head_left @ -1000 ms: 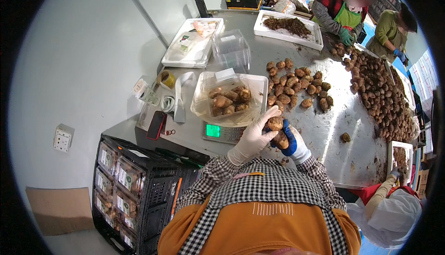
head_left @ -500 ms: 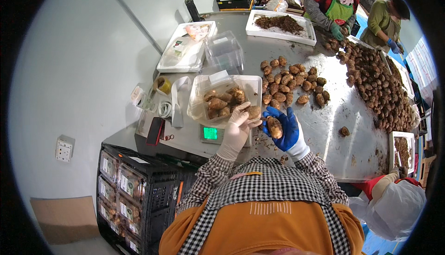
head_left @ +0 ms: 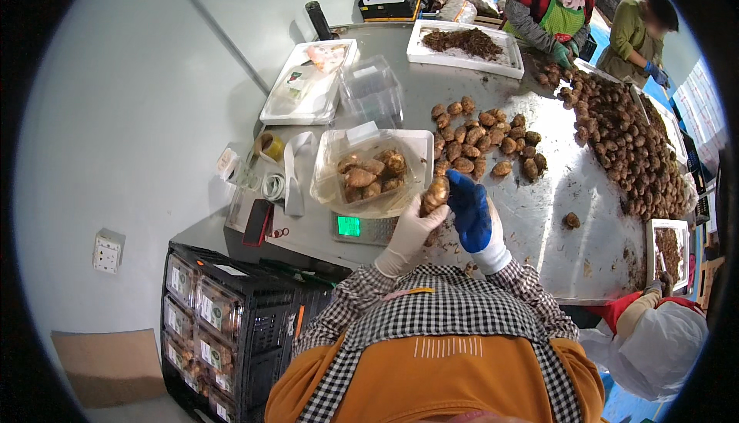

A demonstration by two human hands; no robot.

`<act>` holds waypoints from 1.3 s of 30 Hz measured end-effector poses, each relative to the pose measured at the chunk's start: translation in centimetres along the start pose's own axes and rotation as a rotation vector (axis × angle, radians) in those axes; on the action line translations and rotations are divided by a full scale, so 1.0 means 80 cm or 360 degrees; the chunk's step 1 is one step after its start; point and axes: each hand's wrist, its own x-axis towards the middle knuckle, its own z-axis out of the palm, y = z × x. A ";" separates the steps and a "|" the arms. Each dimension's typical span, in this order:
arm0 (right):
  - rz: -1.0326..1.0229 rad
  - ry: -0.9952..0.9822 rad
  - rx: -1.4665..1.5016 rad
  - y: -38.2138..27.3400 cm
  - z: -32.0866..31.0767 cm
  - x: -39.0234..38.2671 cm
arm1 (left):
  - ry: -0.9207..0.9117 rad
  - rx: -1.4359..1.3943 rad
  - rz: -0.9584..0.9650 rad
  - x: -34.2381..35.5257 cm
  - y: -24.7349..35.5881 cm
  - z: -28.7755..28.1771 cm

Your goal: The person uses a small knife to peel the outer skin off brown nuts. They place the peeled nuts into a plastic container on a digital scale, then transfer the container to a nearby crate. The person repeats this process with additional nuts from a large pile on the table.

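My left hand [head_left: 416, 232], in a thin white glove, is closed on a brown taro [head_left: 436, 195] held upright above the table. Beside it my right hand [head_left: 473, 215], in a glove with a blue palm, has its fingers stretched and is open, close against the taro's side. Just left of my hands a clear plastic box [head_left: 329, 163] holds several taros [head_left: 362, 177]. It rests on a white tray on a digital scale [head_left: 377, 229] with a lit green display. Beyond my hands lies a group of loose taros [head_left: 485, 134] on the metal table.
A large taro heap [head_left: 620, 138] covers the right side, where co-workers [head_left: 558, 19] stand. Another person [head_left: 654, 338] is at the lower right. White trays [head_left: 304, 76] and empty clear boxes [head_left: 372, 88] stand at far left. A black crate [head_left: 254, 319] of packed boxes is at lower left.
Earlier each hand held a taro; now one shows, in my left hand. My right hand has opened and straightened its fingers. My left hand has moved right, away from the box.
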 end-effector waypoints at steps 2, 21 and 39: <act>0.0362 0.0144 0.0732 0.005 -0.017 0.003 | -0.0402 -0.0458 -0.0224 0.000 0.021 -0.014; 0.0507 -0.0087 0.0127 -0.024 0.004 -0.004 | -0.0402 -0.0822 -0.0575 -0.013 0.016 -0.012; 0.0629 0.0278 0.0092 0.022 -0.022 -0.007 | 0.0809 0.1154 0.0298 0.024 0.031 -0.103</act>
